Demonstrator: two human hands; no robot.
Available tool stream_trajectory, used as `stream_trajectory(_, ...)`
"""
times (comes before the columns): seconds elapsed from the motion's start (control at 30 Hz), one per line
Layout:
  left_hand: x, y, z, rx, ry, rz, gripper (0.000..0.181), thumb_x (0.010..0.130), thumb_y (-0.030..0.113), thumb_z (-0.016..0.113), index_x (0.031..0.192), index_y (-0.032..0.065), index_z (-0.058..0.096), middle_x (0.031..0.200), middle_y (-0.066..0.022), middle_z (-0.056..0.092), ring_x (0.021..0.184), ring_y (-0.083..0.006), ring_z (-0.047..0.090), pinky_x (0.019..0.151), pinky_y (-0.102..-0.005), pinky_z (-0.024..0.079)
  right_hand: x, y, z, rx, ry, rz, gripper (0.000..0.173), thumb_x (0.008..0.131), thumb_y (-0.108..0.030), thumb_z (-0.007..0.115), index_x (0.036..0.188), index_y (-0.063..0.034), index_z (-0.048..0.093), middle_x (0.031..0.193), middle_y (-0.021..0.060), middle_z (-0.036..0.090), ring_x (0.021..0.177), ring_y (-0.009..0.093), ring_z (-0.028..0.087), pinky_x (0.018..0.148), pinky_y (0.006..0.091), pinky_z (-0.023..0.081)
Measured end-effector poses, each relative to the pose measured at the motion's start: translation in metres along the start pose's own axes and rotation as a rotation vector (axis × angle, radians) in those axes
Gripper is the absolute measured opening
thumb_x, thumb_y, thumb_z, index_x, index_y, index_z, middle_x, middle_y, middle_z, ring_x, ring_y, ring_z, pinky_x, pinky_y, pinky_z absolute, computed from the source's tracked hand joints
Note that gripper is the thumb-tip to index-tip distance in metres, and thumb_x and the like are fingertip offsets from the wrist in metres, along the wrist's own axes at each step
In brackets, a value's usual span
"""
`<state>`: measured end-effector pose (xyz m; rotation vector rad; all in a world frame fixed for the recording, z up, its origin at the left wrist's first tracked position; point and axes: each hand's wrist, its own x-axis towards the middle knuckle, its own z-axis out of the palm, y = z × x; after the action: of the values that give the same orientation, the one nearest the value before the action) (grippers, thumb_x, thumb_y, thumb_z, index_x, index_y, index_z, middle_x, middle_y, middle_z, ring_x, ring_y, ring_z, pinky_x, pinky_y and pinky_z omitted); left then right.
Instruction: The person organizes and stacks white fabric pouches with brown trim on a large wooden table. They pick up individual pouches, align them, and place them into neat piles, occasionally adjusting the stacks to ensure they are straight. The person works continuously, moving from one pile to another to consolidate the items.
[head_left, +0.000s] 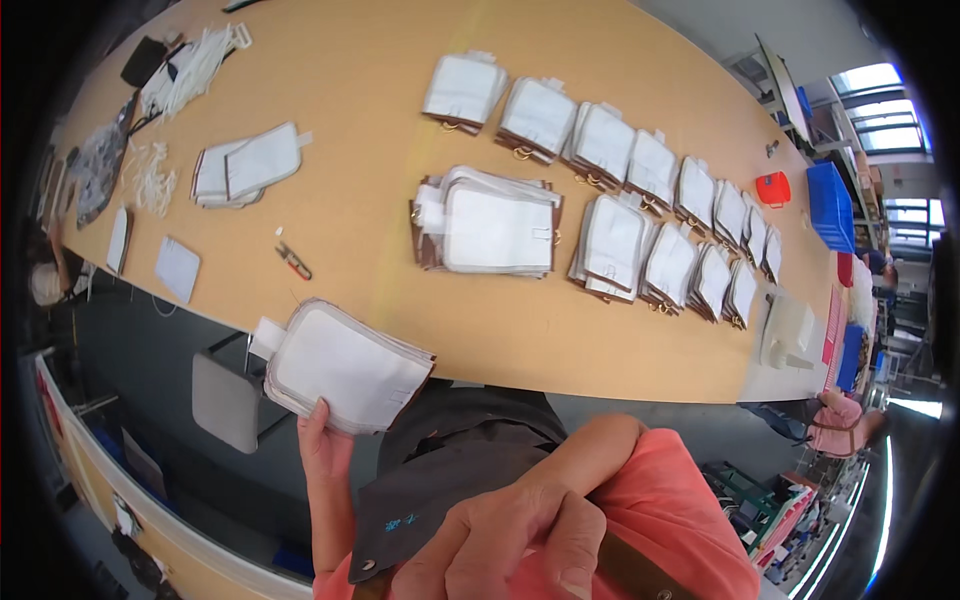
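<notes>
My left hand grips the lower edge of a stack of white, brown-edged panels, thumb on top. The stack is held in front of the table's near edge, with a pale tab sticking out at its upper left. My right hand is raised close to the camera, in front of my chest. Its fingers are bent and spread a little, and the frame's bottom edge cuts off some fingertips. Nothing shows in it. On the table beyond the held stack lies a pair of thread snips with red on the handle.
A larger panel pile lies mid-table, with rows of similar stacks to its right. Loose panels and white strips are at left. A red bucket and blue bin stand far right. A chair is left of me.
</notes>
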<state>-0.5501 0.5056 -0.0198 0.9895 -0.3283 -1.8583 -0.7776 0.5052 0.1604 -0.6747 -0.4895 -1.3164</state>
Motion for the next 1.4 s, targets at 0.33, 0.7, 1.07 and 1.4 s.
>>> stream_trajectory(0.33,0.02,-0.132,0.176,0.113,-0.236,-0.388,0.047,0.097,0.01,0.055,0.14,-0.001,0.04,0.138,-0.0136,0.052,0.125,-0.0261,0.054,0.105,-0.0452,0.044,-0.214,-0.218,-0.031,-1.463,0.85,0.294,0.067,0.084,-0.027,0.072,0.139,-0.0015,0.044,0.13,0.0106,0.058,0.114,0.028,0.057,0.1,0.0445,0.042)
stream_trajectory(0.7,0.132,-0.27,0.303,0.656,-0.43,-0.47,0.07,0.085,0.009,0.073,0.143,0.0006,0.035,0.126,-0.0134,0.058,0.114,-0.0229,0.059,0.096,-0.0363,0.05,-0.344,-0.284,-0.087,-0.92,1.307,0.326,0.055,0.095,-0.015,0.062,0.143,-0.0012,0.038,0.129,0.0084,0.056,0.115,0.014,0.055,0.095,0.0301,0.048)
stream_trajectory(1.07,0.187,-0.356,0.258,1.177,-0.296,-0.154,0.089,0.066,0.008,0.084,0.142,-0.0015,0.038,0.124,-0.0152,0.06,0.108,-0.0252,0.062,0.092,-0.0327,0.05,-0.414,-0.32,-0.084,-1.611,1.7,0.267,0.043,0.093,-0.019,0.065,0.13,-0.0018,0.052,0.116,0.0075,0.056,0.094,0.014,0.056,0.079,0.0286,0.05)
stream_trajectory(1.4,0.177,-0.357,0.267,1.635,-0.243,0.217,0.087,0.065,0.027,0.086,0.139,0.0059,0.046,0.128,-0.0197,0.051,0.118,-0.0309,0.053,0.1,-0.0402,0.045,-0.47,-0.344,-0.107,-1.163,2.143,-0.06,0.06,0.085,-0.034,0.075,0.122,0.0073,0.053,0.11,0.0084,0.059,0.099,0.014,0.054,0.086,0.0281,0.042)
